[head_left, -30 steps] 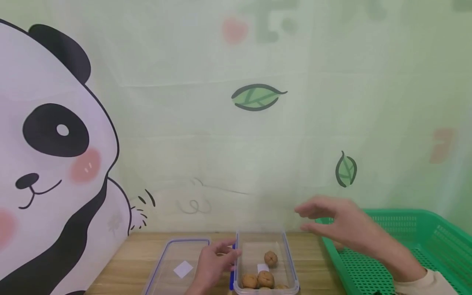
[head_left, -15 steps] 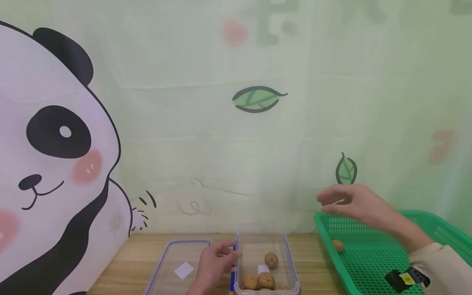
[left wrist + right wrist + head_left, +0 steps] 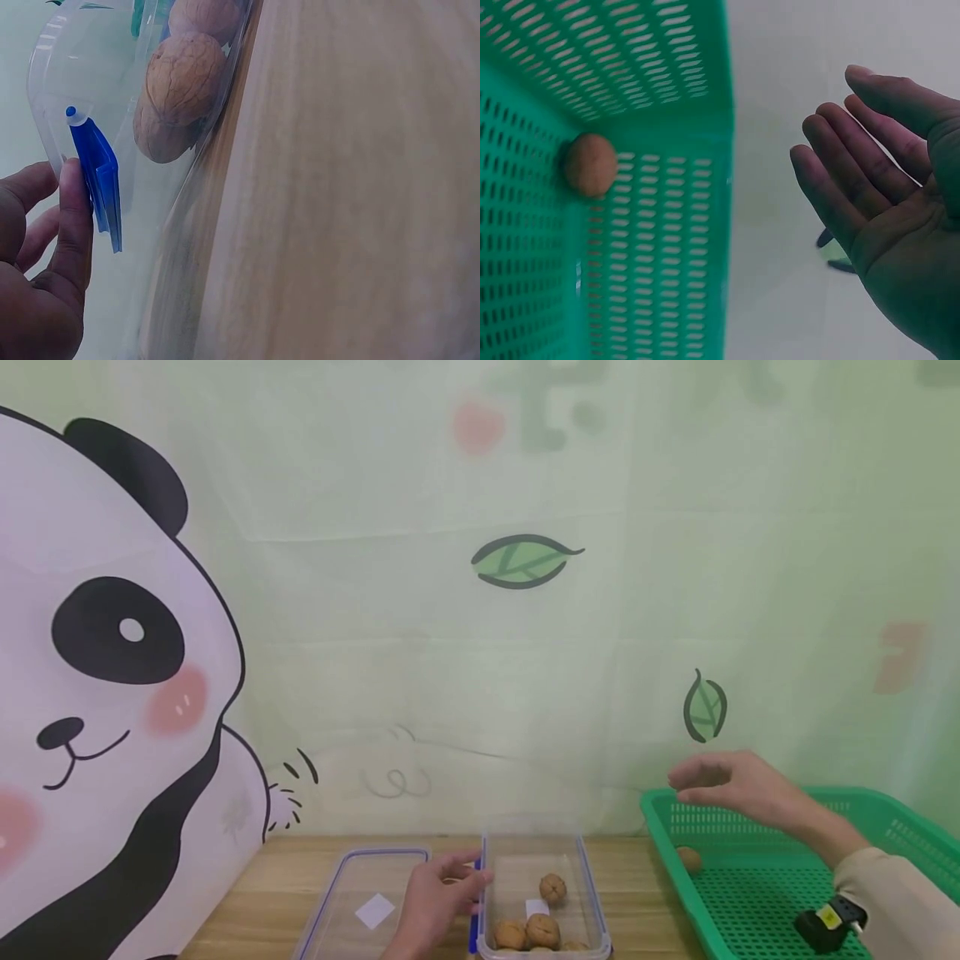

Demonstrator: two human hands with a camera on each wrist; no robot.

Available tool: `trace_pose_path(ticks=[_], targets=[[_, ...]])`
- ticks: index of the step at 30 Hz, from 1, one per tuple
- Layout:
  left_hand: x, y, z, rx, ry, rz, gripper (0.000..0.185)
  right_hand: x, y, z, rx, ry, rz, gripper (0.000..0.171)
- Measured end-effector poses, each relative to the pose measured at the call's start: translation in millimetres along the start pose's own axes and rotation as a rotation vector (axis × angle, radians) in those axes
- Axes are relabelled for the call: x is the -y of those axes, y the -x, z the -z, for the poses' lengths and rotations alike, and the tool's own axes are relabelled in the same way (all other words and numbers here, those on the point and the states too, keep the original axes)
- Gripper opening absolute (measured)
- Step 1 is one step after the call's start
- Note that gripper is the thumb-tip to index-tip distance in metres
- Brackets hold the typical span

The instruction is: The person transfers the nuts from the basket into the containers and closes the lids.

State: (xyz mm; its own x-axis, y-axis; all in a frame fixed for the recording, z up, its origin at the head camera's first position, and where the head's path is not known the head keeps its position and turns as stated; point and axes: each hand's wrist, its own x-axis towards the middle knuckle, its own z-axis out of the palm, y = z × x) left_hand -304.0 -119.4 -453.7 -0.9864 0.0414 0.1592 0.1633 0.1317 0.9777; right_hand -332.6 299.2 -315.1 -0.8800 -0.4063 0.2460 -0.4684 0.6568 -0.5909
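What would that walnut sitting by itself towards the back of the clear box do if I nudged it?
The walnut would probably roll, though a bit unevenly, being roundish. Its ridged shell likely gives fingers some grip. The walls of the clear box should probably stop it rolling far.

In the head view, four o'clock: a green basket (image 3: pixel 750 914) patterned in slotted rows. Six: brown walnuts (image 3: pixel 542 931), a clear box (image 3: pixel 592 897) with blue clips (image 3: pixel 105 184). Seven: a blue-edged clear lid (image 3: pixel 337 935). Nine: a black-and-white panda (image 3: pixel 97 710) with pink cheeks (image 3: pixel 176 697).
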Motion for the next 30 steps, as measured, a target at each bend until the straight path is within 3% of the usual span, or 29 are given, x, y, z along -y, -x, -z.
trace_pose_path(ticks=[10,21,30], targets=[[-0.6,0.4,0.4,0.009,0.007,-0.005,0.042,-28,0,-5,0.038,-0.004,-0.058,0.036],[-1.5,1.5,0.7,0.005,0.023,-0.001,0.043,-58,1,-17,0.136,-0.014,-0.02,0.03],[-3.1,1.8,1.1,0.003,0.013,0.005,0.043,-65,1,-26,0.212,-0.011,-0.047,0.031]])
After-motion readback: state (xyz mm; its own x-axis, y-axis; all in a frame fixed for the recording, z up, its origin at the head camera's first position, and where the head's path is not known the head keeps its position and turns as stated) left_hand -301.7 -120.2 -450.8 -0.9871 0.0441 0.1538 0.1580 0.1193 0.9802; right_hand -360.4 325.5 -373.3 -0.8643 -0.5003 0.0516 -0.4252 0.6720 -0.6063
